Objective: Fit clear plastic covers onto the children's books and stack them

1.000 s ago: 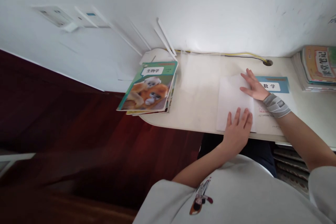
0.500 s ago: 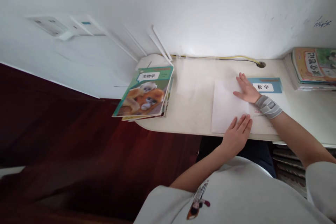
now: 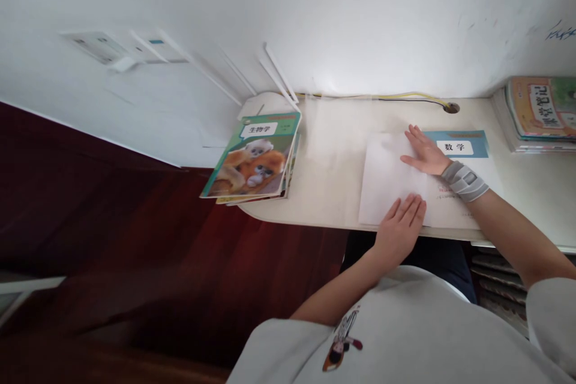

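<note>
A math textbook (image 3: 465, 177) lies open on the white desk, its right side showing a blue band with a title label. The left side is a blank white page (image 3: 378, 174); whether it is a leaf or the inside of the cover I cannot tell. My left hand (image 3: 401, 225) rests flat on the lower part of the book near the fold, fingers stretched out. Farther up, my right hand (image 3: 425, 153) lies over the fold beside the blue band, open, thumb apart from the fingers. A grey brace (image 3: 465, 181) wraps its wrist. Neither hand grasps anything.
A biology textbook (image 3: 252, 159) tops a small pile overhanging the desk's (image 3: 324, 192) rounded left end. More books (image 3: 535, 108) are stacked at the right against the wall. A yellow and a black cable (image 3: 411, 96) run along the back into a round hole (image 3: 451, 108).
My left hand has slid slightly left along the book, and the white page's left edge has shifted a little left too. My right hand stays in place. The view has turned slightly.
</note>
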Tool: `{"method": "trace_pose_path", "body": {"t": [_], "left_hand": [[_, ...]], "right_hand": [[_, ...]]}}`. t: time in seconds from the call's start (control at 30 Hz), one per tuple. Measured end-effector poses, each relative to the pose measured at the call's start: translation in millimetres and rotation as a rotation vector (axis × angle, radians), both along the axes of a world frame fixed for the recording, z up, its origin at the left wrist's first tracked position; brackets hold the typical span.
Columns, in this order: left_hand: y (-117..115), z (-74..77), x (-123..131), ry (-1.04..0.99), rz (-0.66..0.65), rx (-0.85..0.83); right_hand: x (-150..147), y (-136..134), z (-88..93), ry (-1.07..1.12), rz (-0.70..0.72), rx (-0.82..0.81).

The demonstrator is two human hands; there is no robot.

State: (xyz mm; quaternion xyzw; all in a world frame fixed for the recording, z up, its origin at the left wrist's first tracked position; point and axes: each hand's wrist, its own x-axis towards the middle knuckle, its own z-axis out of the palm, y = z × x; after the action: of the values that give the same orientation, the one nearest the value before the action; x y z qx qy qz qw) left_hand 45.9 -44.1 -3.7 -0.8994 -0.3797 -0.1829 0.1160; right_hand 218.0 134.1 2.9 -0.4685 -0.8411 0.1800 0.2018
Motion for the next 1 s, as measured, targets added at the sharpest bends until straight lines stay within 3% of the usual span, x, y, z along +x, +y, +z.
{"method": "trace_pose_path", "body": {"t": [0.33, 0.5, 0.87, 1.0], "left_hand": [[4, -0.8, -14, 0.055, 0.028, -0.017], [0, -2.2, -15, 0.069, 0.067, -0.023], [-9, -0.3, -6, 0.027, 0.074, 0.048], [-10, 14.4, -15, 0.086, 0.029, -0.029]], "right_hand": [[-6, -4, -0.9, -0.005, 0.014, 0.021], [-9, 0, -4.4, 0.009, -0.167, 0.022], [-9, -6, -3.8, -0.158, 0.074, 0.043], [-10, -5, -2.8, -0.049, -0.026, 0.112]]}}
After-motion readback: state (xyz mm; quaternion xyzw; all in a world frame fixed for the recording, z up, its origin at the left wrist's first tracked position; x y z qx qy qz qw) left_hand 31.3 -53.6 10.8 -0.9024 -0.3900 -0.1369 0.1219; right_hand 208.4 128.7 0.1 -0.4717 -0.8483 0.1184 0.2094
